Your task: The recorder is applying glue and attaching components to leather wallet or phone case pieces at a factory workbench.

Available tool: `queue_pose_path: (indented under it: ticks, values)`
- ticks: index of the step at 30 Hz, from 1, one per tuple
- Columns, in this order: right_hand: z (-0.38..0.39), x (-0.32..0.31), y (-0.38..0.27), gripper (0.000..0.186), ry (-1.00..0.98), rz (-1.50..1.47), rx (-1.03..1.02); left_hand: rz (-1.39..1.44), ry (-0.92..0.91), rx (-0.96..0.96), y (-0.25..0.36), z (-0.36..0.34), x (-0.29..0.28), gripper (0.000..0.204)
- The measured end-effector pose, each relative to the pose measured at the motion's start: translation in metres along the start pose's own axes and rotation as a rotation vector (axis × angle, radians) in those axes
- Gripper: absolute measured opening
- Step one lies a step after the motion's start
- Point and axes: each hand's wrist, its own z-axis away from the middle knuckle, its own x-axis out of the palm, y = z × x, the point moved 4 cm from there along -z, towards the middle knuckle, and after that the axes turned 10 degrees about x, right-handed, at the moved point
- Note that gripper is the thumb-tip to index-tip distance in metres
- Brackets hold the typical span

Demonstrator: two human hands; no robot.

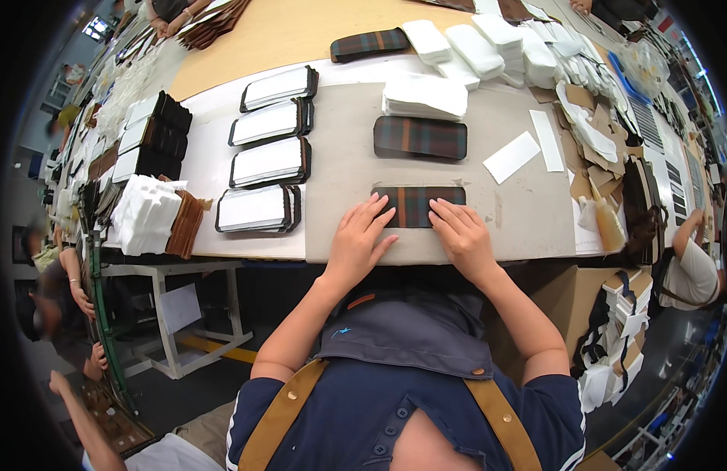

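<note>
Four white-topped stacks (269, 162) stand in a row back from the near edge of the desk (344, 157), with open room between them and the left hand (357, 242), whose fingers lie slightly apart on the left end of one plaid piece (414, 207) near that edge. The right hand (463, 240) rests on its right end, unclamped. Two white strips (511, 157) lie farther right.

Far to your left, brown sheets (216, 25) are lying piled on the table (269, 47). Nearer on your left, a white trestle (168, 341) is standing below, with a green post (103, 314) rising near it. On your right, cardboard scraps (605, 169) are lying heaped, a clear bag (646, 64) is resting farther off, and a carton (575, 310) is standing underneath.
</note>
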Motion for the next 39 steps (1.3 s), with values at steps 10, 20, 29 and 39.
queue_pose_path:
  ticks: [10, 20, 29, 39]
  values:
    - [0.006, -0.002, 0.038, 0.028, 0.073, -0.001, 0.245, -0.053, 0.021, -0.015, 0.002, 0.001, 0.002, 0.046]
    - [0.036, -0.075, 0.139, 0.026, 0.471, -0.576, 0.798, -0.030, 0.069, -0.062, 0.004, 0.001, 0.002, 0.043]
    - [0.229, -0.183, 0.310, 0.070, 0.572, 0.242, 1.278, 0.167, 0.124, 0.148, 0.033, -0.057, 0.034, 0.032]
    - [0.233, -0.178, 0.303, 0.053, 0.926, -0.489, 1.186, -0.093, -0.010, 0.268, 0.044, -0.079, 0.072, 0.046]
